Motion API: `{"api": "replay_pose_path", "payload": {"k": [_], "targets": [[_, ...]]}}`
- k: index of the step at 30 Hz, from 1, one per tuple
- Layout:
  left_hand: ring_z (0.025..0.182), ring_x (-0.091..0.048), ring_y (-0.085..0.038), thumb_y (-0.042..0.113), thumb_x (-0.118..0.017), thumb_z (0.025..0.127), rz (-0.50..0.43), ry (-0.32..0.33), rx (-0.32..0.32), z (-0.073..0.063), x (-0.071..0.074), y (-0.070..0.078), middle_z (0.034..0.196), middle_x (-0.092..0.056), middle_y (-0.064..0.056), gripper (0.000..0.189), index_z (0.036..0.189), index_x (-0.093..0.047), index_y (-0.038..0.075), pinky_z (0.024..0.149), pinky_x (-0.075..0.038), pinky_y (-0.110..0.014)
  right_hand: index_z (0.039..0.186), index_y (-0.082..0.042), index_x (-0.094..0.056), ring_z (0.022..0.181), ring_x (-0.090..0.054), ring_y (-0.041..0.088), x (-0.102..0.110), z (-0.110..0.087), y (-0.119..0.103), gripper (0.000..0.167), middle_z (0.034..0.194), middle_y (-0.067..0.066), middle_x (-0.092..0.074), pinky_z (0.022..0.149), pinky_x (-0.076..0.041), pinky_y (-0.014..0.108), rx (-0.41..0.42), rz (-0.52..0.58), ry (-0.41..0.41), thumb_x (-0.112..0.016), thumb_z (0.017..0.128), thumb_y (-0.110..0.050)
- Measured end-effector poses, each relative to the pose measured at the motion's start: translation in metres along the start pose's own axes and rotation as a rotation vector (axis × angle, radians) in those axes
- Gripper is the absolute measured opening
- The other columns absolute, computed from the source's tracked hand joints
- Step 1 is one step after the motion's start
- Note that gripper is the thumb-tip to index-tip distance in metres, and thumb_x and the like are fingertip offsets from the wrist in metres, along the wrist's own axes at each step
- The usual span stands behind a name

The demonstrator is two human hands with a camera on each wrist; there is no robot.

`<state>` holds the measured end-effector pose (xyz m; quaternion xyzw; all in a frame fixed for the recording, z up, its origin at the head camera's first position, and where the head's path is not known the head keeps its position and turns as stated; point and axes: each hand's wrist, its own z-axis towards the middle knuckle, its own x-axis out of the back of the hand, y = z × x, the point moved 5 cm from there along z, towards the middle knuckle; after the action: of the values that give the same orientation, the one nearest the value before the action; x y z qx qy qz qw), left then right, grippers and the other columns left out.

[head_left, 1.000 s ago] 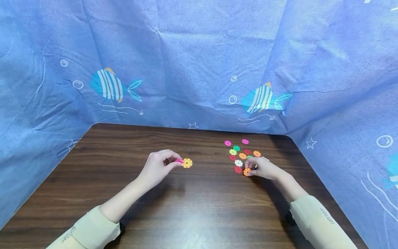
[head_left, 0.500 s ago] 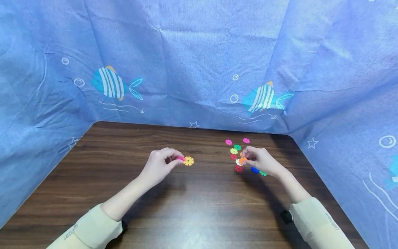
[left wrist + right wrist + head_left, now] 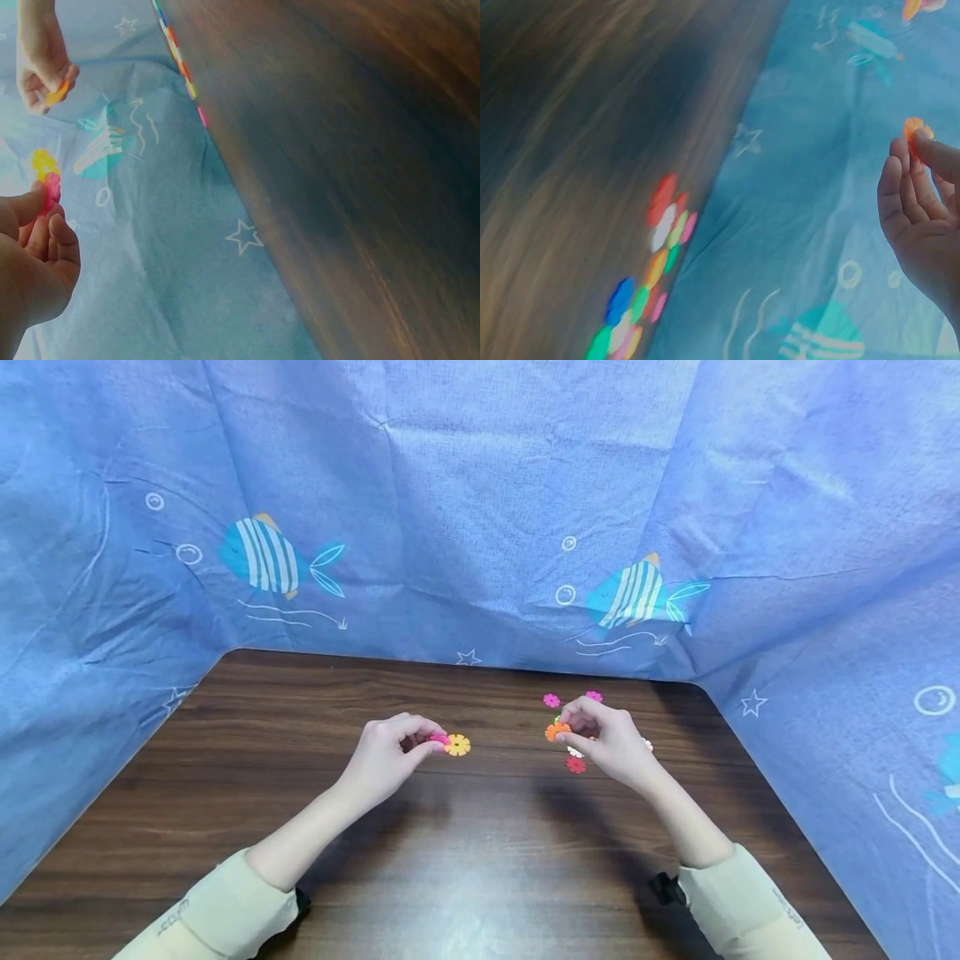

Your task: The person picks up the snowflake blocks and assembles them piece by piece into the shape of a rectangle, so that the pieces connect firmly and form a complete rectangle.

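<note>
Between thumb and fingers, my left hand (image 3: 393, 752) pinches a pink notched plastic disc (image 3: 438, 740), with a yellow one (image 3: 458, 744) joined to its right side. In the left wrist view the yellow disc (image 3: 44, 160) sits above the pink disc (image 3: 51, 191). My right hand (image 3: 611, 743) holds an orange notched disc (image 3: 556, 732) by its edge, raised over the table. The right wrist view shows that orange disc (image 3: 913, 129) at the fingertips. A gap separates the two hands. Part of the loose discs is hidden behind my right hand.
Several loose discs lie at the table's back right, among them a red disc (image 3: 575, 765), a pink disc (image 3: 551, 700) and a blue disc (image 3: 620, 301). The brown wooden table (image 3: 465, 860) meets a blue fish-print cloth (image 3: 480, 527) behind and at the sides.
My right hand has lifted the orange disc from among the loose discs and carried it left, toward my left hand. The left hand with its pink and yellow discs has barely moved.
</note>
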<state>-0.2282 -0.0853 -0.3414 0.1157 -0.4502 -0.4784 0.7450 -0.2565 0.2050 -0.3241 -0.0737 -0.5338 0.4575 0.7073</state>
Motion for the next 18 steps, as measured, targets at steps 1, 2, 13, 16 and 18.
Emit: {"api": "replay_pose_path", "payload": {"k": [1, 2, 13, 16, 18], "targets": [[0.053, -0.043, -0.008, 0.019, -0.078, 0.076, -0.003, 0.003, -0.004, 0.0, 0.0, 0.001, 0.073, -0.064, 0.011, 0.014, 0.09, -0.073, 0.017, 0.046, -0.036, -0.021, 0.09, -0.012, -0.061, 0.065, -0.061, 0.007, -0.001, 0.001, -0.005, 0.022, 0.075, -0.001, -0.067, 0.057, -0.047, 0.021, -0.003, 0.015, 0.007, -0.078, 0.076, -0.007], [0.053, -0.043, -0.007, 0.019, -0.078, 0.076, -0.006, 0.007, -0.006, 0.0, 0.0, 0.001, 0.074, -0.064, 0.011, 0.014, 0.089, -0.073, 0.017, 0.046, -0.036, -0.021, 0.09, -0.014, -0.061, 0.065, -0.062, 0.007, -0.002, 0.002, -0.006, 0.022, 0.076, -0.003, -0.067, 0.057, -0.048, 0.02, -0.003, 0.033, 0.011, -0.078, 0.077, -0.009], [0.053, -0.044, -0.006, 0.018, -0.078, 0.077, -0.04, 0.031, -0.018, 0.001, -0.003, 0.009, 0.073, -0.064, 0.011, 0.013, 0.088, -0.073, 0.017, 0.046, -0.037, -0.021, 0.091, -0.016, -0.063, 0.069, -0.065, 0.011, -0.021, 0.006, -0.041, 0.018, 0.078, -0.006, -0.069, 0.059, -0.051, 0.023, 0.023, 0.14, 0.051, -0.076, 0.079, -0.013], [0.053, -0.046, -0.007, 0.018, -0.078, 0.077, -0.049, 0.038, -0.014, 0.002, -0.003, 0.012, 0.074, -0.065, 0.01, 0.012, 0.088, -0.073, 0.017, 0.046, -0.038, -0.021, 0.091, -0.018, -0.063, 0.07, -0.064, 0.007, -0.029, 0.006, -0.042, 0.017, 0.079, -0.007, -0.069, 0.062, -0.051, 0.023, 0.005, 0.139, 0.04, -0.076, 0.08, -0.017], [0.054, -0.046, -0.008, 0.018, -0.078, 0.077, -0.055, 0.04, -0.008, 0.002, -0.003, 0.013, 0.074, -0.065, 0.01, 0.012, 0.088, -0.073, 0.017, 0.046, -0.038, -0.021, 0.091, -0.018, -0.063, 0.072, -0.065, 0.007, -0.033, 0.006, -0.042, 0.017, 0.08, -0.007, -0.069, 0.064, -0.052, 0.024, -0.008, 0.146, 0.031, -0.076, 0.081, -0.019]]}}
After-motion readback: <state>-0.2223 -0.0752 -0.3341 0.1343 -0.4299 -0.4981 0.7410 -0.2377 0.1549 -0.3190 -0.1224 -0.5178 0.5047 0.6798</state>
